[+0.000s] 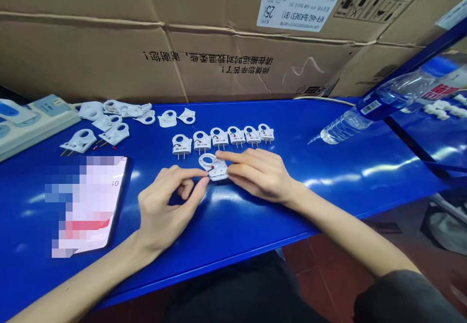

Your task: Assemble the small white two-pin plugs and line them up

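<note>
Both my hands hold one white plug half (213, 166) on the blue table (328, 167). It has a round finger hole and red wire ends inside. My left hand (166, 201) pinches its left edge between thumb and forefinger. From the right, my right hand (257, 172) grips it, the forefinger lying across its top. Just behind it, several white plug halves (222, 139) with metal pins stand in a row.
More loose white plug halves (109, 121) lie at the back left beside a white power strip (29, 118). A phone (89, 201) lies at the left. A clear plastic bottle (386, 101) lies at the right. Cardboard boxes (219, 36) wall the back.
</note>
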### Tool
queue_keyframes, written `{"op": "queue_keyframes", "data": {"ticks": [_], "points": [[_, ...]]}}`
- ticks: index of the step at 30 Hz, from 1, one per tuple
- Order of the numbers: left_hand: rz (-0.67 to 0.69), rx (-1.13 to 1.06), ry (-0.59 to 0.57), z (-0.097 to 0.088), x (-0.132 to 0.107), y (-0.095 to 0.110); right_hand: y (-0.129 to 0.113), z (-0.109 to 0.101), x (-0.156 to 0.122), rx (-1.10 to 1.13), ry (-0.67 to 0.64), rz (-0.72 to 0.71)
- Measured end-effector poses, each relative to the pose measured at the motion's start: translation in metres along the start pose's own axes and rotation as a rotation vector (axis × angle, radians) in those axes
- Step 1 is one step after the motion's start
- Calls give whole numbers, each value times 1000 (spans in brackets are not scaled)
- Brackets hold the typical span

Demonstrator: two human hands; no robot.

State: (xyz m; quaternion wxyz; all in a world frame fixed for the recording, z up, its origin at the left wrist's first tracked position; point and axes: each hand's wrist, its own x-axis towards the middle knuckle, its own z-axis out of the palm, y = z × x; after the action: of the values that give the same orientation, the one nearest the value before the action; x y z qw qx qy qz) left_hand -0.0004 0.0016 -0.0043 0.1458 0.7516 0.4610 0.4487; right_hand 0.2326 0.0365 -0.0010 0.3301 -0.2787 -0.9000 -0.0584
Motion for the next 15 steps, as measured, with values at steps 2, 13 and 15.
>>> {"op": "queue_keyframes", "data": {"ticks": [2, 13, 15], "points": [[75, 7, -15, 0, -1, 0, 1, 1, -1, 18, 22, 19], [519, 155, -531, 6, -14, -3, -1, 15, 10, 175, 30, 220], [493, 178, -539, 6, -15, -3, -5, 24, 24, 204, 28, 229]]}}
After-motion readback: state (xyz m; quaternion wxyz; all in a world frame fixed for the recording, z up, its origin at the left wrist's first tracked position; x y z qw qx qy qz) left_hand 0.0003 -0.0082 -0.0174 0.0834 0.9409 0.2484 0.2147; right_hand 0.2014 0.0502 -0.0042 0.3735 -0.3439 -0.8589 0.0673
